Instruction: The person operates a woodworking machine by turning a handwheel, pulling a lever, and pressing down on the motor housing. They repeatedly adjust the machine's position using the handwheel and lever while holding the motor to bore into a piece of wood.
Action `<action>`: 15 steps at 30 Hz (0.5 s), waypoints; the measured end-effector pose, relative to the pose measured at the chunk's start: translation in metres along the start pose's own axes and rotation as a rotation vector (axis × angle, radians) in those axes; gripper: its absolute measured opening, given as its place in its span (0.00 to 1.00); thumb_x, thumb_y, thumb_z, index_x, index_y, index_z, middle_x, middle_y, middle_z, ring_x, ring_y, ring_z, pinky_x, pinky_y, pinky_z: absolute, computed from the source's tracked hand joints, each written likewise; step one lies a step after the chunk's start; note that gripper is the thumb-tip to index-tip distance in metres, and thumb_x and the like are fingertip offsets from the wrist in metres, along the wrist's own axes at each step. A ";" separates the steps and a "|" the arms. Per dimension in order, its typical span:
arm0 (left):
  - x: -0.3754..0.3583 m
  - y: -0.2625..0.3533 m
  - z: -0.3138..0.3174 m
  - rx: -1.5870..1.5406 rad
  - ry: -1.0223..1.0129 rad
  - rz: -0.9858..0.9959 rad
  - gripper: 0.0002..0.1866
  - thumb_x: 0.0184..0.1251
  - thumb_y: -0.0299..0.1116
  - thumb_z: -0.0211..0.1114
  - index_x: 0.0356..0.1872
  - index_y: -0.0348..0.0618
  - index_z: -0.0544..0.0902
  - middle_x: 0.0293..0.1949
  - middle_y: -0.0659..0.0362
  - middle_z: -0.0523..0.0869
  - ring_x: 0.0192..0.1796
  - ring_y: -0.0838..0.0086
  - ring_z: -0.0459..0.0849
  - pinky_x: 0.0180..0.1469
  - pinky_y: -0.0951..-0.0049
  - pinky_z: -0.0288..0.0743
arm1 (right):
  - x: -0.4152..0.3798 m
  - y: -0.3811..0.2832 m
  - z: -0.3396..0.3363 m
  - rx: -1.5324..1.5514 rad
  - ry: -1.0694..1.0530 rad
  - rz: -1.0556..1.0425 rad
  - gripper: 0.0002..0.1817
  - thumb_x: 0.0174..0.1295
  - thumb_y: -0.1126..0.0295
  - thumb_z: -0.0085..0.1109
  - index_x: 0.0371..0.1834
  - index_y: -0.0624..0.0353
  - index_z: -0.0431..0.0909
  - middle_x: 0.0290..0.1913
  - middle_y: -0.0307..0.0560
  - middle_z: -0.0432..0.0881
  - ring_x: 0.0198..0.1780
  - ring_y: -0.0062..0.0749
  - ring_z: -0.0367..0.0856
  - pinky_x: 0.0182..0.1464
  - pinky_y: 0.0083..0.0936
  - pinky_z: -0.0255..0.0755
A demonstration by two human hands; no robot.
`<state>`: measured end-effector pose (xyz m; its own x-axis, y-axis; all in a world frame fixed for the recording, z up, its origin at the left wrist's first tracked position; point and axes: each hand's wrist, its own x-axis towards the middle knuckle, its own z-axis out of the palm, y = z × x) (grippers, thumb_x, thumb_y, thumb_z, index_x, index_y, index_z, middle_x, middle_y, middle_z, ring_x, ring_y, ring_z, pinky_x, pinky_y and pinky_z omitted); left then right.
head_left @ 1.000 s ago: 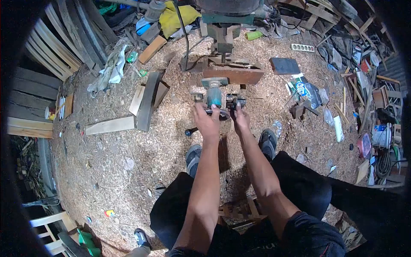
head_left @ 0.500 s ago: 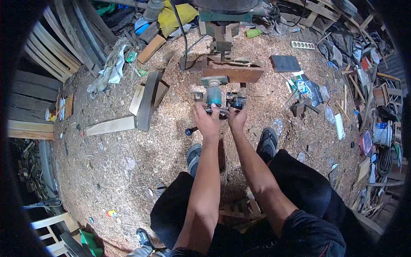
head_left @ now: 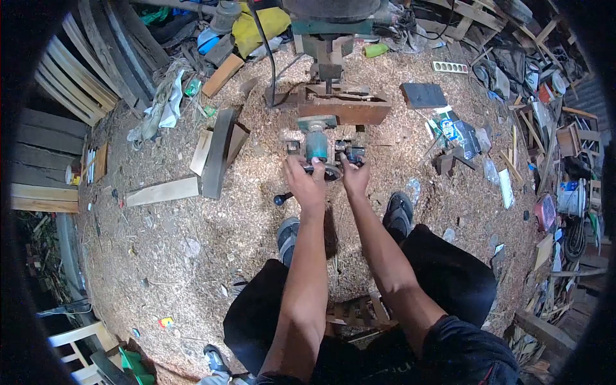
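A teal electric router point(head_left: 319, 146) sits on the sawdust floor below a rusty brown machine base point(head_left: 344, 109). My left hand point(head_left: 305, 183) grips the router's near edge, thumb on top. My right hand point(head_left: 354, 174) holds its right side by the black knob, fingers curled on it. Both arms reach straight out over my knees. A black round-headed handle point(head_left: 281, 198) lies on the floor just left of my left wrist. The router's underside is hidden by my fingers.
Wood shavings cover the floor. Planks point(head_left: 212, 151) lie left of the router, a pale board point(head_left: 163, 190) further left. Stacked slats point(head_left: 77, 70) lean at the far left. A dark slab point(head_left: 422, 94), packets and scrap clutter the right. My shoes point(head_left: 399, 208) flank my arms.
My right hand shifted slightly left along the router's side. The view drifted a little; the router and my left hand stay in place.
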<state>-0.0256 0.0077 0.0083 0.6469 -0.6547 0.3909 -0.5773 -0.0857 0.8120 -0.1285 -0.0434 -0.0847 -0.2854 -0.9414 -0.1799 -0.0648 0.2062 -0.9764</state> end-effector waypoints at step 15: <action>-0.002 -0.002 0.000 -0.005 0.018 0.026 0.23 0.66 0.48 0.63 0.39 0.35 0.72 0.38 0.44 0.74 0.45 0.45 0.74 0.51 0.48 0.67 | 0.011 0.030 0.004 -0.174 0.043 0.083 0.24 0.69 0.50 0.64 0.38 0.66 0.81 0.33 0.48 0.85 0.30 0.31 0.79 0.33 0.26 0.73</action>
<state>-0.0259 0.0090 0.0061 0.6405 -0.6433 0.4194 -0.5918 -0.0653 0.8035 -0.1295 -0.0484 -0.1165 -0.3368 -0.9077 -0.2501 -0.2028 0.3294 -0.9222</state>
